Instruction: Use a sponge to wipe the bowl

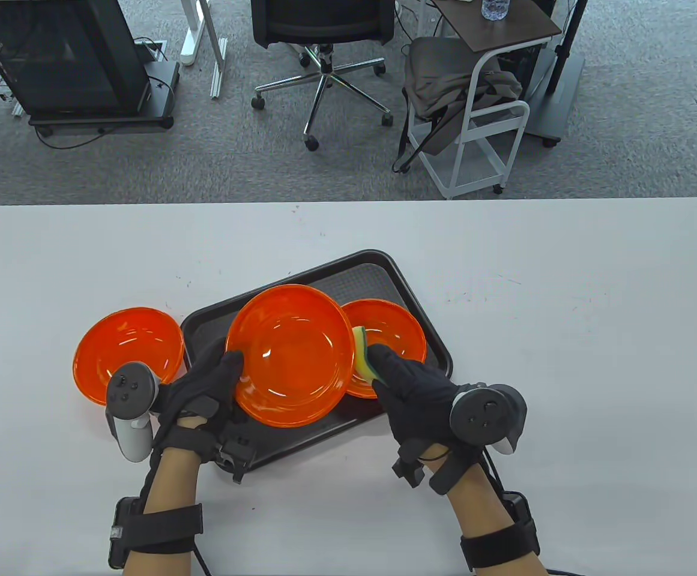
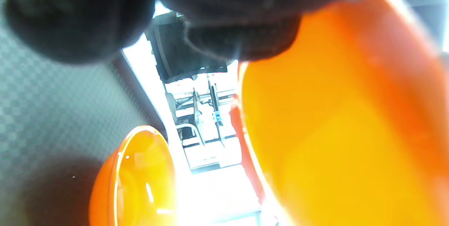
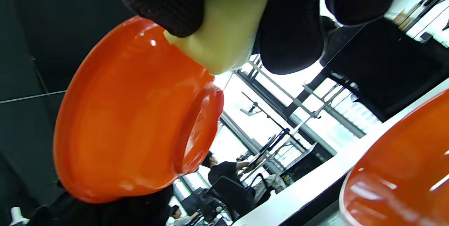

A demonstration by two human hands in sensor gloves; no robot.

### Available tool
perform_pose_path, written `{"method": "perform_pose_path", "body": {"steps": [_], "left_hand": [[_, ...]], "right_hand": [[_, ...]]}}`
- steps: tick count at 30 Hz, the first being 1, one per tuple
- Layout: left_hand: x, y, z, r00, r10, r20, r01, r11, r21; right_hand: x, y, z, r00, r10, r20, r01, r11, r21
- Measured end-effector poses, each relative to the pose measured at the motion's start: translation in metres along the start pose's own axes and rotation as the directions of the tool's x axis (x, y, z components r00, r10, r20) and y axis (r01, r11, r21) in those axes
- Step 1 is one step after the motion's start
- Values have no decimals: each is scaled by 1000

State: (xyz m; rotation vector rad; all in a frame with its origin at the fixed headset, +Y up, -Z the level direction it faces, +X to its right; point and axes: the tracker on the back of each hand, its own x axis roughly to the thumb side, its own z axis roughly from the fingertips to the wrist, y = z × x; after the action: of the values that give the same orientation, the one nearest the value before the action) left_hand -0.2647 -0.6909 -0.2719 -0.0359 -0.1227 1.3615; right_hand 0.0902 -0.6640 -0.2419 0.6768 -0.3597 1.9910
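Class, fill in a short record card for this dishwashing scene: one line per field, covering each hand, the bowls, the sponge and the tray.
Left hand: grips the near-left rim of the lifted bowl, raised and tilted above the tray
Right hand: holds the sponge against the lifted bowl's right rim
Sponge: yellow with a green layer
Second bowl: on the tray, behind the sponge
Third bowl: on the table, left of the tray
Tray: dark, angled, textured floor
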Motion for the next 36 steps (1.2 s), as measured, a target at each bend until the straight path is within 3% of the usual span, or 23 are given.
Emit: {"method": "perform_pose_path", "body": {"steps": [4, 8, 13, 20, 29, 36], "left_hand": [[1, 1, 1, 998, -61, -24, 62, 998, 14], [7, -7, 0, 986, -162, -32, 158, 981, -115], [11, -16, 1, 980, -199, -23, 193, 968, -161], [13, -32, 1, 995, -101, -27, 87, 944, -317], [8, -52, -2, 999, -17, -33, 1, 909, -416], [10, -63, 0, 1000, 6, 27, 4, 935, -356]], "right_hand": [[3, -1, 1, 999, -32, 23, 33, 999, -43], [-1, -2, 2, 996, -89, 17, 90, 993, -82], [-8, -1, 3, 973, -232, -9, 230, 969, -94], [-14, 12, 3, 897, -439, -49, 433, 897, -91], [-12, 31, 1, 884, -456, -103, 456, 890, -30], [-12, 44, 2, 849, -502, -164, 516, 855, 49]]}}
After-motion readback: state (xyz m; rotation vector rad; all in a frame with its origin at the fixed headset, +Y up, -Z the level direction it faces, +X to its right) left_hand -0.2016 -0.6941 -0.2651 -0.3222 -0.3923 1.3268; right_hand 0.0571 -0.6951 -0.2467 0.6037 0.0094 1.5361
